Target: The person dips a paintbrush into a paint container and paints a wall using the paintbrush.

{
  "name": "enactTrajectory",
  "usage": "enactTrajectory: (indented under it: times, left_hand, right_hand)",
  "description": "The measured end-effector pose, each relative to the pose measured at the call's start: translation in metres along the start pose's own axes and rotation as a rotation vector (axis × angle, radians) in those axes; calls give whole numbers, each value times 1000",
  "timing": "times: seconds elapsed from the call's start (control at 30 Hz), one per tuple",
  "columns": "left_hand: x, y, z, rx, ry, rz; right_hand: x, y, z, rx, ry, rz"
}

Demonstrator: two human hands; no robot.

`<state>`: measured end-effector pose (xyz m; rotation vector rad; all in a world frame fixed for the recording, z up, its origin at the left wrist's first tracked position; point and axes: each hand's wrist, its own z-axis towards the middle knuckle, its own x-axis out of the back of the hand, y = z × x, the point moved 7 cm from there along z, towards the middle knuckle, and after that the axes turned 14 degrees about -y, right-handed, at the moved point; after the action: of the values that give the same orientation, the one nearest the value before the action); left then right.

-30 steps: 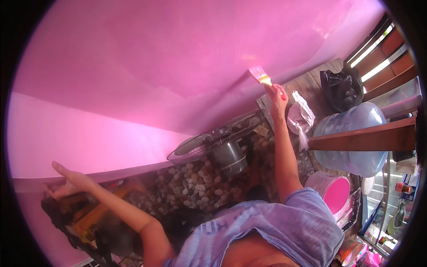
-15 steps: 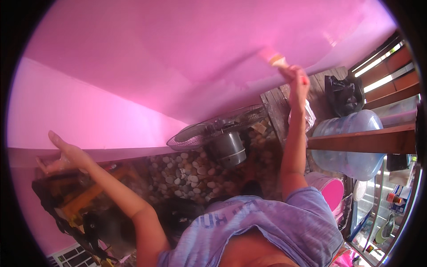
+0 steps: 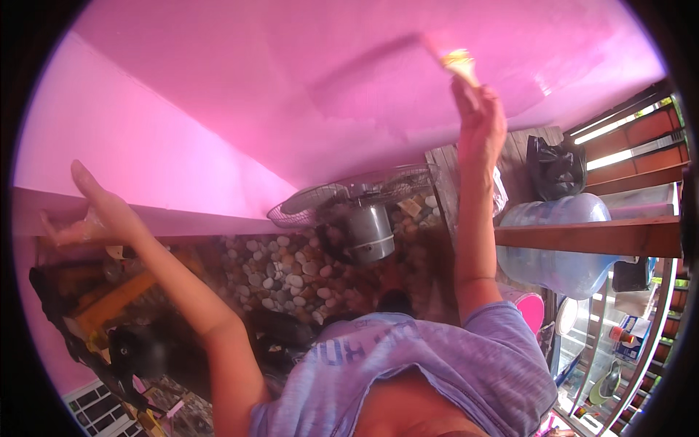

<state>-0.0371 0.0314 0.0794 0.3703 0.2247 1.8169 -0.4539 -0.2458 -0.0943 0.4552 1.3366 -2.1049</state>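
Observation:
A paintbrush [image 3: 460, 67] with a pale handle is gripped in my right hand [image 3: 482, 131], that arm stretched far up. Its bristles, tinted pink and slightly blurred, are at the pink wall [image 3: 291, 65], where they cast a long shadow to the left. Out on the left, my left hand [image 3: 105, 216] has its thumb and fingers spread at the pink ledge [image 3: 182, 221] of the adjoining wall; I cannot tell how firmly it rests there. Nothing is held in it.
A caged fan [image 3: 371, 231] lies below the wall over pebbles [image 3: 280, 269]. On the right are a black plastic bag [image 3: 555, 167], a large clear water jug [image 3: 557, 269], a wooden beam [image 3: 590, 234] and a pink paint bucket [image 3: 530, 309]. Dark clutter [image 3: 156, 357] fills the lower left.
My right hand has moved up along the wall with the paintbrush. My left hand appears higher in the picture, and the whole view has shifted a little.

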Motion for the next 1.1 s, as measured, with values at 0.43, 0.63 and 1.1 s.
enactTrajectory:
  times: [0.43,0.63,1.1]
  left_hand:
    - [3,1,4,-80,17,134]
    - [4,-9,4,-93,27,212]
    - [2,-14,8,-185,55,221]
  right_hand:
    - [115,125,-54,-554,97,-348]
    - [-4,33,7,-199,2,38]
    - [44,69,-32,-270,54,-244]
